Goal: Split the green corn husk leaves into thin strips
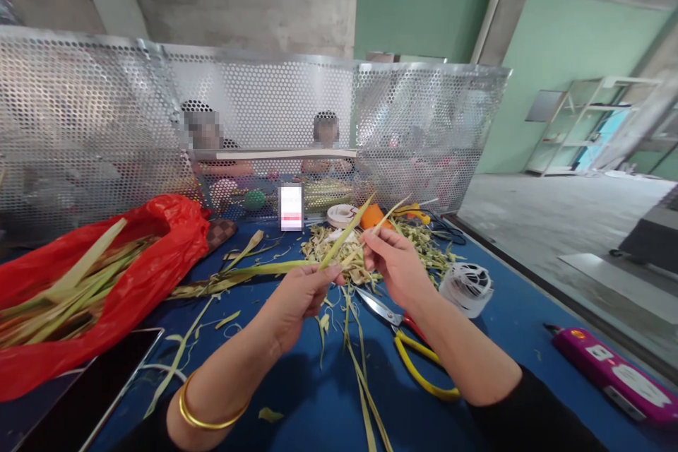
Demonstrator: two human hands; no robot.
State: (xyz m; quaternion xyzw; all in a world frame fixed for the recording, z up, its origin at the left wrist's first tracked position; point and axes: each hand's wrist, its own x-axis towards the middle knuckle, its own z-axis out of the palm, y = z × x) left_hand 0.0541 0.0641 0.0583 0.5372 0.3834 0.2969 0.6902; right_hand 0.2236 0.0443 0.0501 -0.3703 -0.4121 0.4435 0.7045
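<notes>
Leaf strips (345, 234) are what we have between our two hands, raised just above the bench (312, 402). Our left hand (299, 296) is closed, thumb against fingers, on the lower end of a green-yellow strip whose tip slants up and away. Our right hand (395, 265) is nearly closed too, pinching a narrower, paler strip (390, 212) that points up past the fingertips. Whether the two pieces join between our hands, we cannot tell.

They look very light, thin and bendy, stiff enough to stand out from the fingers yet likely to split along the grain if we twist or tug across it. Dry edges may crack, and a smooth face could slide, so we would judge a flat thumb-and-finger pinch near the wider end best, pulling along the length and sparing the fine tips.

Below our hands, long thin strands (361, 385) trail toward us, beside scissors (381, 308) with yellow and red handles. Beyond lies a heap of shredded leaf (316, 246), with a white roll (342, 215) and an orange object (377, 216) at its far side. Farther left, a red bag (180, 226) holds longer leaves (79, 282); to the right are a white plastic spool (467, 288) and a purple tool (614, 374).
</notes>
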